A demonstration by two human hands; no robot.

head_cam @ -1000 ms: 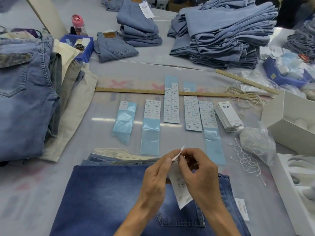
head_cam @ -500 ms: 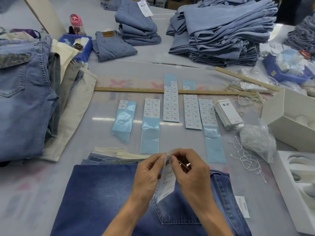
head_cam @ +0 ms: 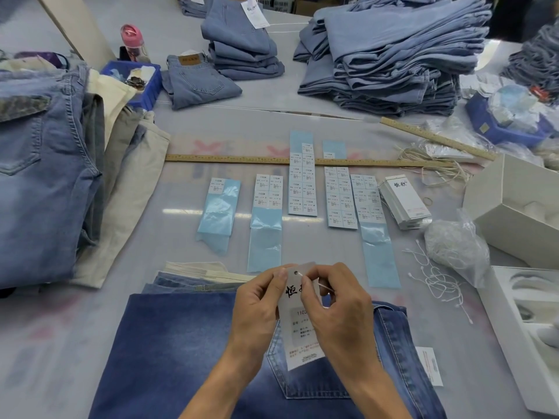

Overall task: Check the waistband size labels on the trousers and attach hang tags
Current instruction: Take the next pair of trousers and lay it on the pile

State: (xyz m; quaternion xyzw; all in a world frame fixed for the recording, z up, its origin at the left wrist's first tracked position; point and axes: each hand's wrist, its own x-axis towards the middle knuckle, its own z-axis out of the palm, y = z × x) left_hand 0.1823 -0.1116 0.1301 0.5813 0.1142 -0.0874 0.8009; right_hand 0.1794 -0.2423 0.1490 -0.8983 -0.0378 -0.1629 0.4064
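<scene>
A: Where's the hang tag [head_cam: 298, 323]?
B: Upright above the dark blue trousers [head_cam: 187, 343] on the counter [head_cam: 60, 343]. The left hand [head_cam: 260, 306] pinches its upper left edge.
A: And the other grip?
B: The right hand [head_cam: 335, 309] pinches a thin white string [head_cam: 324, 287] at the hole near the tag's top. Sticker sheets [head_cam: 302, 184] and loose strings [head_cam: 435, 276] lie beyond

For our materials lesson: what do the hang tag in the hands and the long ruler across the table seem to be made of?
Hang tag: apparently stiff white card, smooth; it holds flat and carries print and a punched hole. Long ruler: probably wood, matt tan with printed marks.
</scene>
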